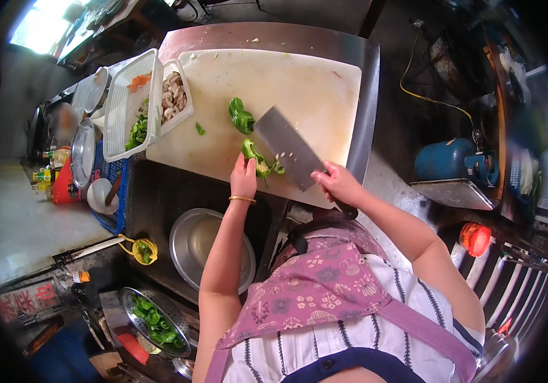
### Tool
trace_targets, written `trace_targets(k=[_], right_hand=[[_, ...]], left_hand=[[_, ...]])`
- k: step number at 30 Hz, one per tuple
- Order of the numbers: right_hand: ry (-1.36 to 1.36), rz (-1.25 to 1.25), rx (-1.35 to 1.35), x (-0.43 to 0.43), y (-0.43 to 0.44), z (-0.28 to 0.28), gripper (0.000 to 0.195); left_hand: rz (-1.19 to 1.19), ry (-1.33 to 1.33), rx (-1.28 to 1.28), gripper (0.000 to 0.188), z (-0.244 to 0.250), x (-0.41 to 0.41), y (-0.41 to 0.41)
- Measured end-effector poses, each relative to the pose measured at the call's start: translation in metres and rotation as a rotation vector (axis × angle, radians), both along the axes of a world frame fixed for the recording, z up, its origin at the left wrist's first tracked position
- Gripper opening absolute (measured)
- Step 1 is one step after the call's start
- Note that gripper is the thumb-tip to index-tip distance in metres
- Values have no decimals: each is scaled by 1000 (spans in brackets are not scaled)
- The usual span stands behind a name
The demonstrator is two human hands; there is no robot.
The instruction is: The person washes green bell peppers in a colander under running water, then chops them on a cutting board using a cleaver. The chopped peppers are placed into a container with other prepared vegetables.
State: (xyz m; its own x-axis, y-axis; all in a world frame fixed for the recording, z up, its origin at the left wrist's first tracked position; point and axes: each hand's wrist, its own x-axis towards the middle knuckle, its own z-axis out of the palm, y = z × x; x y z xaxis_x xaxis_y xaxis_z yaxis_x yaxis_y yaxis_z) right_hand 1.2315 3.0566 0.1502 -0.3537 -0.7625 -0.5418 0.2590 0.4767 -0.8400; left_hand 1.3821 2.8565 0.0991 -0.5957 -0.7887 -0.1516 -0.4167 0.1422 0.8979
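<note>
My right hand point(338, 183) grips the black handle of a cleaver point(289, 146), its broad blade tilted flat above the white cutting board point(298, 76). My left hand point(244, 178), with a gold-coloured bangle at the wrist, holds an opened piece of green pepper point(253, 153) against the board near its front edge. Seeds and a smaller pepper piece lie by the blade. Just beyond the left hand rests another green pepper point(241, 116). A small green scrap point(200, 128) lies farther left on the board.
At the board's left, a white basket point(111, 119) holds green and orange pieces, beside a white tray of sliced mushrooms point(173, 98). A metal basin point(183, 239) sits in the sink below. A colander of green peppers point(156, 323) stands lower left; a blue gas cylinder point(441, 159) is at right.
</note>
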Motion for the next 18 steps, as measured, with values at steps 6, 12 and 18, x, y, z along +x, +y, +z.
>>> trace_targets(k=[6,12,18], right_hand=[[237,130,75,-33,35,50,29],[444,367,194,-5,49,60,31],[480,372,136,2,48,33,33]], left_hand=[[96,14,89,31,-13,-4,0],[68,-67,84,27,-5,-5,-3],[39,-127,-38,28,-17,0,-6]])
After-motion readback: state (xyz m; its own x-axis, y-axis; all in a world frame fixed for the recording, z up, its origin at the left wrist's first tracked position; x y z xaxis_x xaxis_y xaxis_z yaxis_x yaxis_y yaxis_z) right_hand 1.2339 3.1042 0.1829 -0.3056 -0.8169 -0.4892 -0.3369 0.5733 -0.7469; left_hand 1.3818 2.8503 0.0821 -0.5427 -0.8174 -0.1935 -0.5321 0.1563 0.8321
